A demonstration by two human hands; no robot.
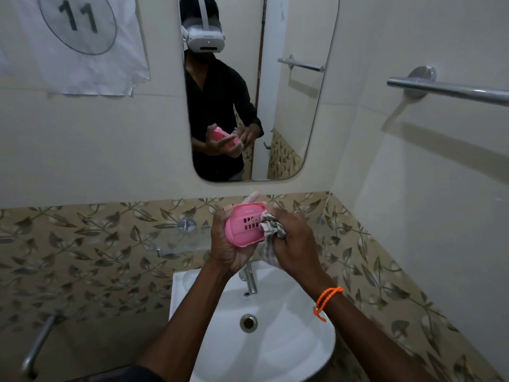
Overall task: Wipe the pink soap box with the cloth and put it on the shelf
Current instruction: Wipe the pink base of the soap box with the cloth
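Above the sink, my left hand (pixel 227 250) grips the pink soap box (pixel 243 226) from below and behind, its slotted face turned toward me. My right hand (pixel 294 241) holds a bunched checked cloth (pixel 271 226) and presses it against the box's right edge. A tail of the cloth hangs down under my right hand. The glass shelf (pixel 179 239) sits on the tiled wall just left of my left hand, below a round metal bracket.
A white basin (pixel 311 340) with a metal tap (pixel 250 282) lies directly under my hands. A mirror (pixel 289 106) hangs on the wall ahead. A towel rail (pixel 451 91) juts out at the upper right, and a metal pipe (pixel 38 346) runs at the lower left.
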